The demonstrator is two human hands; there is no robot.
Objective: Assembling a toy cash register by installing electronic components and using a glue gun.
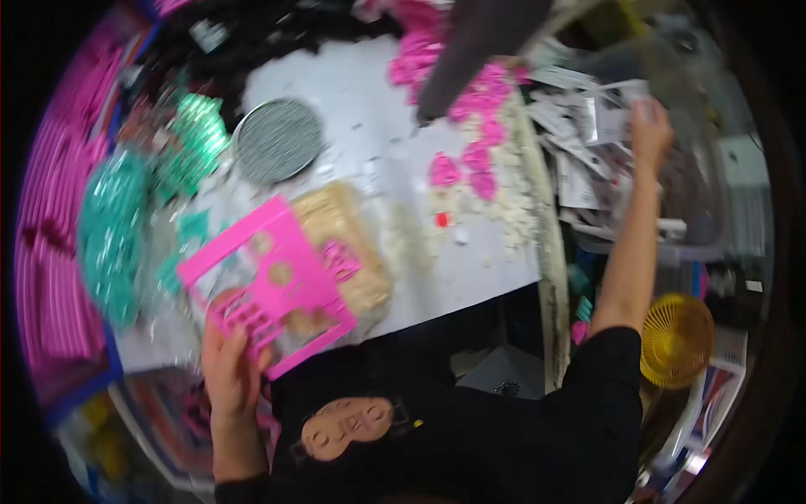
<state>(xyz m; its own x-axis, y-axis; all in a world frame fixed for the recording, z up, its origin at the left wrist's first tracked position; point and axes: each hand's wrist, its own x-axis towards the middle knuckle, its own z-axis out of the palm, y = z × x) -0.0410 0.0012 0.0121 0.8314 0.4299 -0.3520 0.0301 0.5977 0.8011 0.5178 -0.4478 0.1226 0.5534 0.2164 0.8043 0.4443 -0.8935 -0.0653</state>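
My left hand [231,361] grips a bright pink flat plastic panel [290,244] by its lower left corner, fingers closed on the edge. The panel is tilted and has round and square cut-outs. Under it, partly covered, lies a tan wrapped block [361,244], with small pink pieces [340,261] on it or showing through an opening. My right arm reaches out to a clear plastic bin [697,168] at the right. There my right hand [651,139], slightly blurred, pinches the edge of a white flat piece [613,113] above several white pieces [575,181].
A round grey disc [279,141] lies on the white table [369,101]. Pink pieces [478,164] and whitish bits [504,210] are scattered at the table's right. Green plastic bundles [113,239] and stacked pink panels [67,202] stand left. A yellow basket [677,340] sits below the bin.
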